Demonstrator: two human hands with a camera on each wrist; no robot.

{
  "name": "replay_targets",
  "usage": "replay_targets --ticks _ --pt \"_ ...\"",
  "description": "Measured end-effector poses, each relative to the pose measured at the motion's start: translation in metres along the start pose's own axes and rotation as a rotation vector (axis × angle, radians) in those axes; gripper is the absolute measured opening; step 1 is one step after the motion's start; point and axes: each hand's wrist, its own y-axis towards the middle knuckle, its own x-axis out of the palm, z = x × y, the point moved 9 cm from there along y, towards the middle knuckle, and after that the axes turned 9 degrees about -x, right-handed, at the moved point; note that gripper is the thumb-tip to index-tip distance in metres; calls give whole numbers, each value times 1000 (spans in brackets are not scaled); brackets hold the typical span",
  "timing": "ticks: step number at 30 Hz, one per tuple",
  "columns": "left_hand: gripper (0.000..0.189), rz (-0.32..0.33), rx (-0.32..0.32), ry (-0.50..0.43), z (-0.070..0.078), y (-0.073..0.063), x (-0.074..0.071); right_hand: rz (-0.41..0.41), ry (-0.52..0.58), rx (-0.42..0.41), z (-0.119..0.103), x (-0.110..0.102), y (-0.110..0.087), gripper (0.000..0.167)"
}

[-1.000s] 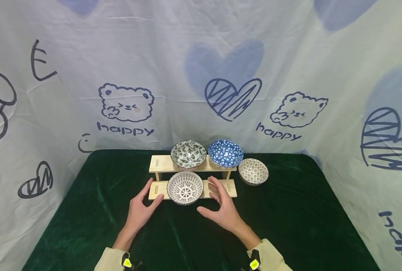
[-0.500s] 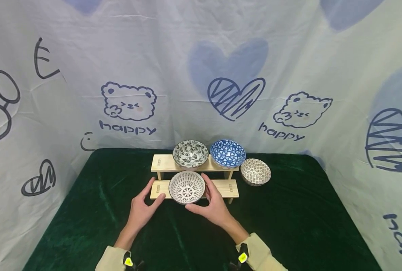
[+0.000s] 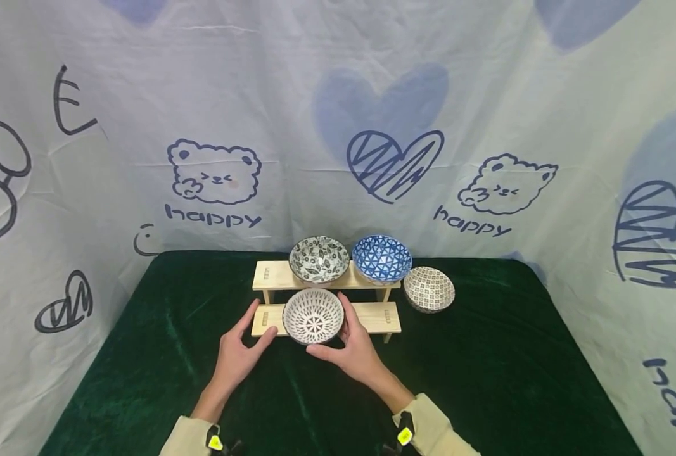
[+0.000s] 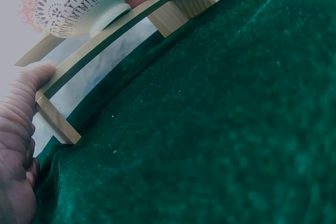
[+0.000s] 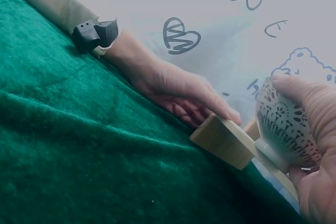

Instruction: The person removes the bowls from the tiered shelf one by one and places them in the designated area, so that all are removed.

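Note:
A small white bowl (image 3: 313,315) with a dark radiating pattern stands on the lower step of a two-step wooden display stand (image 3: 377,315). My right hand (image 3: 362,356) holds this bowl from its right side; in the right wrist view, the thumb (image 5: 289,85) lies at the rim and a finger is low by the foot. At the stand's left end, my left hand (image 3: 236,356) grips the lower step, its thumb (image 4: 42,72) on the front edge in the left wrist view. Part of the left fingers is hidden behind the wood.
On the upper step sit a black-and-white floral bowl (image 3: 318,259) and a blue patterned bowl (image 3: 382,258). Right of the stand, a brown-checked bowl (image 3: 429,289) rests on the green cloth (image 3: 486,373). A printed white curtain (image 3: 292,114) hangs behind.
My right hand has moved left from beside the patterned white bowl and taken hold of it. The left hand stays at the stand's end; the view shifts slightly.

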Motion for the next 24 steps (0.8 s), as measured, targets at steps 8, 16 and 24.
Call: replay_targets --ticks 8,16,24 --pt "79 0 1 -5 1 -1 0 14 41 -11 1 3 -1 116" --pt "80 -10 -3 5 2 0 -1 50 43 -3 -4 4 -2 114" --pt "80 -13 -10 -7 0 0 -1 100 -5 -14 -7 2 -3 113"
